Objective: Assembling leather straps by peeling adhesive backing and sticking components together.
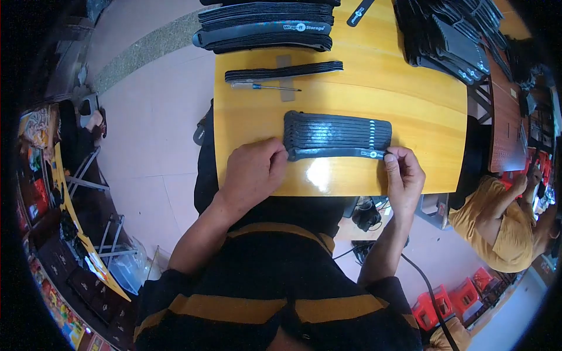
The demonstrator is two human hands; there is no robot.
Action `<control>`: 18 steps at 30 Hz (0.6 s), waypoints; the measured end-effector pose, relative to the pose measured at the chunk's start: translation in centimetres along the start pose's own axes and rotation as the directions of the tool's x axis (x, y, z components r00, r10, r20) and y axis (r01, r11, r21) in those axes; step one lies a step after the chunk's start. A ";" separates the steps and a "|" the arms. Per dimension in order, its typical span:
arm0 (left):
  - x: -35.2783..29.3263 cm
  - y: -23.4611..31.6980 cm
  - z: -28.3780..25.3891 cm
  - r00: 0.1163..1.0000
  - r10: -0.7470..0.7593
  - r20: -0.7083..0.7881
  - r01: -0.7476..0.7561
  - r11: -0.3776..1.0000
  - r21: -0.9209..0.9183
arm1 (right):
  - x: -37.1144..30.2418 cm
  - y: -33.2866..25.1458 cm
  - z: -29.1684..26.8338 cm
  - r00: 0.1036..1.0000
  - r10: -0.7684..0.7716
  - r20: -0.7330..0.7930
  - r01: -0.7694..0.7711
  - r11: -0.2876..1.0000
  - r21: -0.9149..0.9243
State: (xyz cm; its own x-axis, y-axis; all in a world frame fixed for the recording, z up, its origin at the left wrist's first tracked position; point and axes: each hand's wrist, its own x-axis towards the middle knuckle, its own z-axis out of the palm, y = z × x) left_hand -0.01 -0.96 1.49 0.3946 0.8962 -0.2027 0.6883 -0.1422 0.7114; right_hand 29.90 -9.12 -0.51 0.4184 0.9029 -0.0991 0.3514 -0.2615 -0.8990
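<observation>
A fanned row of black straps (336,131) lies overlapped on the yellow tabletop, each one showing a little beyond the one before. The nearest black strap (339,153) has pale print near its right end. My right hand (404,175) pinches that end between thumb and fingers. At the strap's rounded left end, my left hand (254,169) is closed with its fingertips at the edge; its grip is partly hidden by the hand. Farther off lie a thin stack of black straps (281,72) and a screwdriver-like tool (275,88) with a blue collar and slim shaft.
Thick stacked straps (263,32) stand at the table's (421,105) far left edge. A loose pile of straps (451,44) covers the far right corner, and a single strap (359,13) lies between. Another person in a yellow shirt (489,228) sits at right, near red stools (433,307).
</observation>
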 end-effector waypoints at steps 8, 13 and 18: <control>0.0 -0.4 0.3 0.999 0.005 -0.031 -0.005 1.000 -0.008 | 0.0 -0.4 0.2 1.000 0.000 -0.012 0.000 0.999 -0.034; 0.2 -0.2 0.3 0.999 -0.024 -0.022 0.024 1.000 0.010 | 0.0 -0.4 0.1 1.000 -0.010 -0.008 0.010 0.999 -0.048; 0.4 0.0 0.4 0.999 -0.036 0.004 0.035 0.999 0.026 | 0.1 -0.4 0.3 1.000 0.014 -0.008 -0.014 1.000 -0.027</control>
State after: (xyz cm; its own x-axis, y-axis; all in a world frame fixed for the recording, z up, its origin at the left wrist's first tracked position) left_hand 0.33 -0.76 1.15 0.3721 0.8992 -0.2303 0.7173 -0.1211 0.6861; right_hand 29.55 -8.81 -0.25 0.4297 0.8965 -0.1082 0.3678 -0.2832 -0.8857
